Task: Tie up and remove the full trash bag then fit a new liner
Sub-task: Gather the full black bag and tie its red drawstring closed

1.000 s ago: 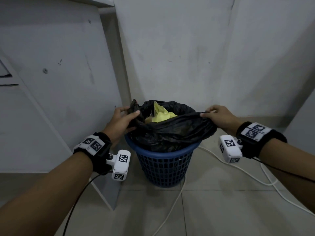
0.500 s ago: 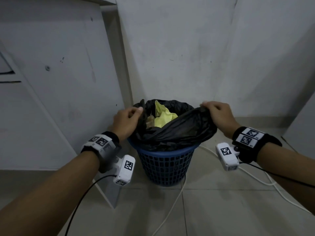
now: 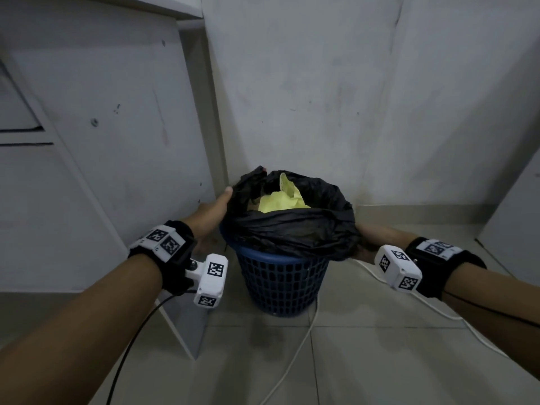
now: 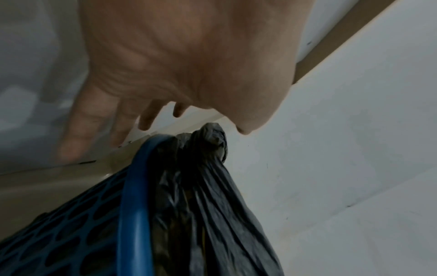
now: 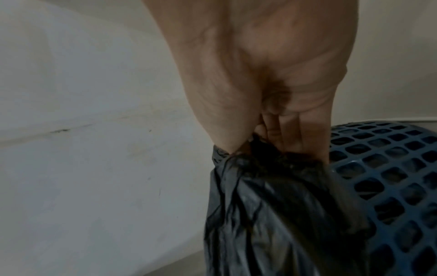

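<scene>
A blue mesh basket [image 3: 280, 282] stands on the floor in a corner. It holds a black trash bag [image 3: 295, 229] whose mouth is open on yellow waste [image 3: 277, 198]. My left hand [image 3: 214, 211] lies along the bag's left side with the thumb by a bunched corner [image 4: 209, 142]. Its fingers [image 4: 78, 130] are straight and hold nothing. My right hand [image 3: 371, 233] is low on the right, half hidden by the bag's overhang. In the right wrist view this hand [image 5: 272, 138] pinches the bag's folded edge [image 5: 267, 168] against the basket's wall [image 5: 390, 168].
Walls close in behind and to the right of the basket. A white furniture panel [image 3: 117, 141] stands at the left, its lower corner [image 3: 187, 334] near the basket. White cables [image 3: 295, 358] run over the tiled floor past the basket's base and off to the right [image 3: 444, 314].
Both hands have dropped from the bag's top edge to the basket's sides. The left hand has let go of the bag; the right has moved under the overhang.
</scene>
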